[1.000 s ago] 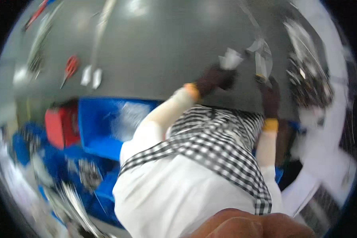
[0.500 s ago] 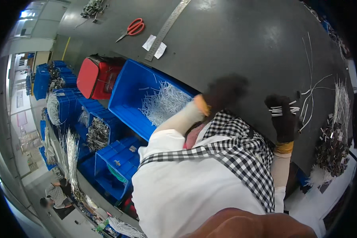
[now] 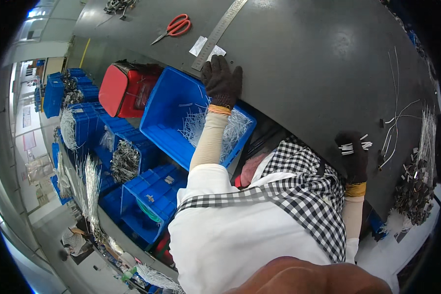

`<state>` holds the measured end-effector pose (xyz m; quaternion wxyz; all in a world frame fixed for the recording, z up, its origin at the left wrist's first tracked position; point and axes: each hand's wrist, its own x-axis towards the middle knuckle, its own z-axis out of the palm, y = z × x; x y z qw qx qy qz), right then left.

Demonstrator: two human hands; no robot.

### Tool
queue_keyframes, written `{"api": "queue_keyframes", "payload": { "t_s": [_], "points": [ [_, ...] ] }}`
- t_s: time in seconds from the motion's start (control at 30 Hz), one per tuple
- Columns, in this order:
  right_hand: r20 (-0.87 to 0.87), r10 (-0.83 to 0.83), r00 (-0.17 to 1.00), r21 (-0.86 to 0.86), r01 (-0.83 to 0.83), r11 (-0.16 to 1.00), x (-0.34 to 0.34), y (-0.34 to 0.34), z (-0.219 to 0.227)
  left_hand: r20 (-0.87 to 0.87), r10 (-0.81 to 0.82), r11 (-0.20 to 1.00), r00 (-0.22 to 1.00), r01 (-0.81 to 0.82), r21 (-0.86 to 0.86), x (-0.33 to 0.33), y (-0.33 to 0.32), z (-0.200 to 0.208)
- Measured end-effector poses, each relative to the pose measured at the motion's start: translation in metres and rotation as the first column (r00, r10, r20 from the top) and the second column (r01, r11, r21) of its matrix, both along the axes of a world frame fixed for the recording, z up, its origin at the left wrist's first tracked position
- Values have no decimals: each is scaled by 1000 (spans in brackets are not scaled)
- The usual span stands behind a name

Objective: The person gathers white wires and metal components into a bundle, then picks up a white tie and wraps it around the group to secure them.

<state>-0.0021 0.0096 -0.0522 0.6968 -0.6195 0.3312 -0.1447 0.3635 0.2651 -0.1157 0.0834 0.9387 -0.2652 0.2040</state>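
Meanwhile, the left hand (image 3: 222,82), thumb apart, extends beside a ruler (image 3: 220,33); the right hand (image 3: 356,159), fingers clamped around white tubes (image 3: 347,149), seemingly needs steadiness.

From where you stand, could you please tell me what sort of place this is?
Probably a wiring workshop: a blue plastic bin holding thin white strands, a grey metal ruler and red handled scissors.

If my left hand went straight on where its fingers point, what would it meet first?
Probably the white paper right at the left hand, then the ruler; depth leaves contact unclear.
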Motion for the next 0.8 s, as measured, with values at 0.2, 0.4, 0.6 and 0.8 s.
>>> {"api": "queue_keyframes", "payload": {
  "t_s": [0.2,0.4,0.6,0.8],
  "points": [
    [-147,2,989,-190,-30,981,4,17,3,-50,-24,997,998,20,-72,-6,-1,15],
    [-166,-10,986,33,16,999,4,20,-11,-73,-53,991,996,43,-128,-2,-2,18],
    [-232,81,969,-204,-130,970,12,24,-16,-82,-60,982,995,45,-181,-1,1,17],
    [-256,-160,953,354,247,902,25,32,-13,-45,-80,969,996,67,-238,2,3,11]
  ]
}}
